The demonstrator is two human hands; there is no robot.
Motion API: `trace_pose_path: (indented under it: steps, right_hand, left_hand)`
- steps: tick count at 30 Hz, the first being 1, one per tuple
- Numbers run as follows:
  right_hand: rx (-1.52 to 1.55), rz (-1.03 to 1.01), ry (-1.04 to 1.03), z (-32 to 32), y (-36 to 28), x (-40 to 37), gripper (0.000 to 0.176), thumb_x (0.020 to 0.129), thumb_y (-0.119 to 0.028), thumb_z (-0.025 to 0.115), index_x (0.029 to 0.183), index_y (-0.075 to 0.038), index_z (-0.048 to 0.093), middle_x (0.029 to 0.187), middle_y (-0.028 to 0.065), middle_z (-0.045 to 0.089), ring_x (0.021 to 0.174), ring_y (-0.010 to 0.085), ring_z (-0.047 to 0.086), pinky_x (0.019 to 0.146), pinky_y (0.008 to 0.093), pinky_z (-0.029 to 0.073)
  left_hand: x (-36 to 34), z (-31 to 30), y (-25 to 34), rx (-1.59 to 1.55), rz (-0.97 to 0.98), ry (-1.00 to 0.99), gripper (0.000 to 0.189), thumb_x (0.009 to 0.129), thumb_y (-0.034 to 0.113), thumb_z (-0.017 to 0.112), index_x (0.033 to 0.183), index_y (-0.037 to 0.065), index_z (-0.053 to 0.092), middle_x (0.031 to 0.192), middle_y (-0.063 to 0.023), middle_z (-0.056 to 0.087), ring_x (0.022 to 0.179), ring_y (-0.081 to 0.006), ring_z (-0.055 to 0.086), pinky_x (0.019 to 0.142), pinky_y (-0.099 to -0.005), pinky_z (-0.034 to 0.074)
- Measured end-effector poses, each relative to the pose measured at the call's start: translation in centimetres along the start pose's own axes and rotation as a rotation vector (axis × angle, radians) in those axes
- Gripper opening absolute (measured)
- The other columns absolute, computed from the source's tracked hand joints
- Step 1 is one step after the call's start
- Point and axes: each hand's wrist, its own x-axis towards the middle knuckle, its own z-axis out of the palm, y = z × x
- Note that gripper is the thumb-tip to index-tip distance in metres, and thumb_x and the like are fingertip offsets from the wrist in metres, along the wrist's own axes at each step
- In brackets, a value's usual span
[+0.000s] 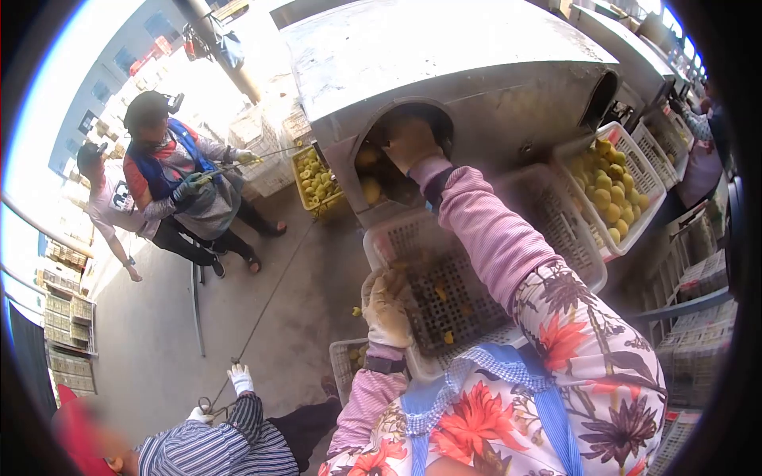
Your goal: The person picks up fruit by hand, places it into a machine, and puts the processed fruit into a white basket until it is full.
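My right hand (413, 145), in a soiled glove, reaches into the round opening of a metal machine (492, 99). Its fingers are lost in the dark there, close to some yellow fruit (371, 189) at the opening's left side. Below the opening stands a white plastic crate (456, 313) with a perforated bottom and a few yellow scraps (449, 337) in it. My left hand (386, 308), also gloved, is at the crate's left side with its fingers curled; whether it grips the rim or something else is hidden.
A crate of yellow fruit (611, 190) stands to the right, a yellow crate of fruit (317, 178) beyond the machine's left side. Two people (178, 170) stand at left; a striped-sleeved person (222, 432) holds a cord (274, 293) stretching across the floor.
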Motion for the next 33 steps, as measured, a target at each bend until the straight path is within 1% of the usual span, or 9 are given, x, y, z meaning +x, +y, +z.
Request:
trace_pose_path:
  steps: [3, 6, 8, 10, 12, 17, 24, 30, 33]
  right_hand:
    - [-0.105, 0.028, -0.291, -2.7, -1.6, 3.8, 0.03, 0.089, -0.031, 0.061, 0.107, -0.009, 0.072, 0.108, 0.0124, 0.07, 0.099, 0.0327, 0.067, 0.087, 0.0433, 0.053]
    - [-0.162, -0.3, 0.071, 3.4, 2.3, 3.0, 0.035, 0.089, -0.035, 0.059, 0.108, -0.008, 0.071, 0.113, 0.0132, 0.069, 0.106, 0.0322, 0.064, 0.092, 0.0423, 0.052]
    - [0.342, 0.094, 0.11, -0.5, -1.4, -4.0, 0.036, 0.09, -0.033, 0.06, 0.114, -0.007, 0.068, 0.115, 0.0144, 0.068, 0.109, 0.0327, 0.062, 0.096, 0.0435, 0.049]
    - [0.429, 0.061, 0.205, -4.4, -4.0, -13.4, 0.04, 0.09, -0.032, 0.063, 0.12, -0.006, 0.063, 0.112, 0.0164, 0.067, 0.107, 0.035, 0.063, 0.096, 0.0465, 0.049]
    - [0.436, -0.269, -0.005, -5.4, -3.4, -21.0, 0.037, 0.09, -0.025, 0.064, 0.12, -0.006, 0.06, 0.106, 0.0181, 0.068, 0.105, 0.0373, 0.062, 0.093, 0.0483, 0.048]
    - [0.471, -0.239, -0.8, -7.2, -2.7, -28.1, 0.029, 0.089, -0.018, 0.064, 0.115, -0.006, 0.061, 0.087, 0.0166, 0.068, 0.086, 0.0368, 0.065, 0.078, 0.0456, 0.051]
    - [0.604, -0.116, -0.864, -11.9, -0.7, -30.4, 0.026, 0.085, -0.013, 0.066, 0.11, -0.003, 0.065, 0.085, 0.0179, 0.066, 0.078, 0.0375, 0.064, 0.071, 0.046, 0.051]
    - [0.302, 0.044, -0.642, -13.1, 7.1, -30.3, 0.031, 0.083, -0.013, 0.067, 0.113, -0.004, 0.064, 0.087, 0.0145, 0.066, 0.089, 0.0348, 0.064, 0.082, 0.0447, 0.051]
    - [-0.169, 0.042, -0.261, -14.3, 12.6, -29.2, 0.05, 0.085, -0.019, 0.069, 0.13, -0.003, 0.057, 0.122, 0.0197, 0.064, 0.113, 0.0373, 0.06, 0.098, 0.0444, 0.048]
  left_hand:
    - [0.0, -0.1, -0.2, -0.038, -0.001, -0.03, 0.027, 0.102, 0.019, 0.052, 0.127, 0.007, 0.054, 0.112, -0.014, 0.066, 0.099, -0.0316, 0.066, 0.087, -0.0468, 0.056]
    - [-1.2, 0.5, 0.7, 0.017, 0.05, 0.01, 0.025, 0.102, 0.019, 0.053, 0.124, 0.008, 0.056, 0.108, -0.0118, 0.067, 0.095, -0.0287, 0.067, 0.082, -0.044, 0.057]
    - [-2.0, -0.7, 2.3, 0.011, 0.085, 0.079, 0.025, 0.102, 0.019, 0.054, 0.124, 0.008, 0.057, 0.108, -0.0114, 0.067, 0.095, -0.0273, 0.067, 0.081, -0.0428, 0.058]
    - [-3.1, -2.0, 4.7, 0.015, 0.12, 0.164, 0.025, 0.101, 0.018, 0.056, 0.125, 0.009, 0.057, 0.107, -0.0109, 0.068, 0.094, -0.0251, 0.067, 0.082, -0.0415, 0.057]
    - [-3.2, -6.4, 5.4, 0.069, 0.25, 0.224, 0.024, 0.1, 0.018, 0.058, 0.124, 0.011, 0.059, 0.105, -0.0103, 0.068, 0.092, -0.0238, 0.067, 0.082, -0.0388, 0.057]
    - [-6.3, -15.2, 4.0, 0.089, 0.244, 0.559, 0.025, 0.098, 0.018, 0.062, 0.122, 0.012, 0.059, 0.104, -0.01, 0.067, 0.089, -0.023, 0.067, 0.079, -0.0387, 0.058]
    - [-14.3, -21.8, -3.1, 0.156, 0.17, 0.739, 0.023, 0.098, 0.018, 0.061, 0.119, 0.01, 0.058, 0.103, -0.0101, 0.068, 0.091, -0.0238, 0.067, 0.077, -0.037, 0.057]
    - [-21.2, -21.1, -8.4, 0.232, 0.023, 0.988, 0.023, 0.098, 0.018, 0.062, 0.118, 0.009, 0.058, 0.097, -0.0078, 0.067, 0.083, -0.0206, 0.067, 0.074, -0.0354, 0.056]
    - [-20.0, -19.0, -7.5, 0.28, 0.028, 0.877, 0.024, 0.096, 0.017, 0.066, 0.118, 0.009, 0.06, 0.105, -0.0103, 0.066, 0.088, -0.0215, 0.066, 0.077, -0.0351, 0.054]
